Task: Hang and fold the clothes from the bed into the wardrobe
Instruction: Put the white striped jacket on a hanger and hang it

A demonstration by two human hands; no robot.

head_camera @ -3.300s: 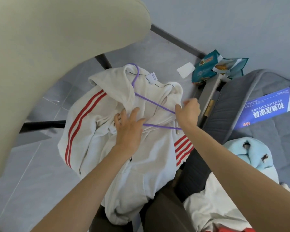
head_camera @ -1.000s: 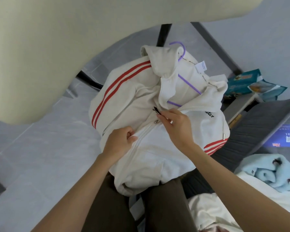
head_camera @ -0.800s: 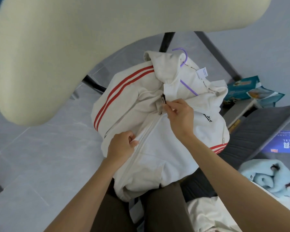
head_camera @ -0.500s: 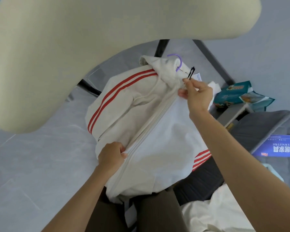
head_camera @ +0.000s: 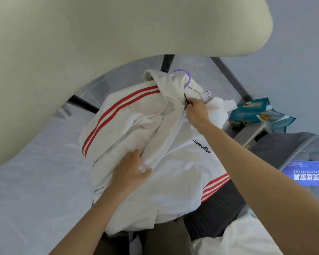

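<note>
A white zip hoodie (head_camera: 182, 173) with red stripes on its sleeves lies across my lap, zipped up to the collar. A purple hanger (head_camera: 187, 78) sits inside it, with only the hook showing above the hood. My right hand (head_camera: 196, 111) pinches the black zipper pull at the neck. My left hand (head_camera: 131, 172) lies on the fabric just left of the zipper, lower down, its fingers fairly straight and slightly blurred. A white garment (head_camera: 234, 240) lies on the bed at the lower right.
A large cream rounded surface (head_camera: 81, 43) fills the top and left of the view. The grey mattress (head_camera: 291, 150) with a blue printed sheet (head_camera: 307, 173) is at the right. Teal snack packets (head_camera: 256, 113) lie by the wall. Pale floor tiles spread to the left.
My right hand has pulled the zipper up from the chest to the collar, closing the hoodie over the hanger. My left hand has let go of the hem and now rests flat higher up.
</note>
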